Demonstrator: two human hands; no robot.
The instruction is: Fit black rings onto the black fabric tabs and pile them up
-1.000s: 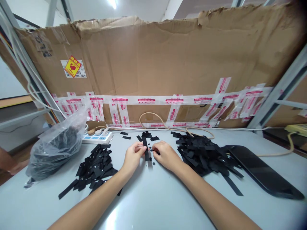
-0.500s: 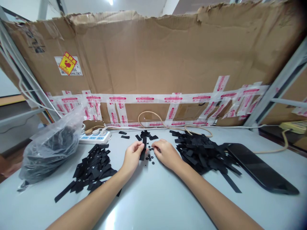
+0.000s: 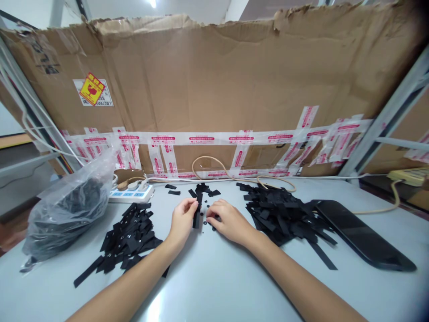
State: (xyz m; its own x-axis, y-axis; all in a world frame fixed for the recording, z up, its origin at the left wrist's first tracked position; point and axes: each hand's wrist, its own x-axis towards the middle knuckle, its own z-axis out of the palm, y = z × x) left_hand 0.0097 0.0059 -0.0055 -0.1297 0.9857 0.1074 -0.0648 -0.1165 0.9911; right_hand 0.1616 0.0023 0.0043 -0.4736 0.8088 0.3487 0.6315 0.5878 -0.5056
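The left hand (image 3: 182,220) is positioned at the centre of the work surface (image 3: 214,279), with its fingers (image 3: 191,204) clenched on a narrow black strip (image 3: 196,216). The strip runs downward from the fingers, and its lower end sits just beside the right hand (image 3: 229,221). The fingers (image 3: 210,214) of the right hand are curled downward among small black discs (image 3: 205,222) scattered on the surface between the hands. Whether these fingers are grasping a disc cannot be determined from this view.

A small cluster of black strips (image 3: 201,191) lies directly beyond the hands. A left pile of black strips (image 3: 129,237) lies to the left of the left hand, and a larger right pile of black strips (image 3: 279,214) lies to the right of the right hand. A clear plastic bag (image 3: 69,210) containing black material rests at the far left, beside a white power strip (image 3: 130,194). A dark flat panel (image 3: 360,235) lies at the right, touching the right pile. A tan cable (image 3: 231,167) runs along the rear edge, in front of a taped cardboard sheet (image 3: 208,78)
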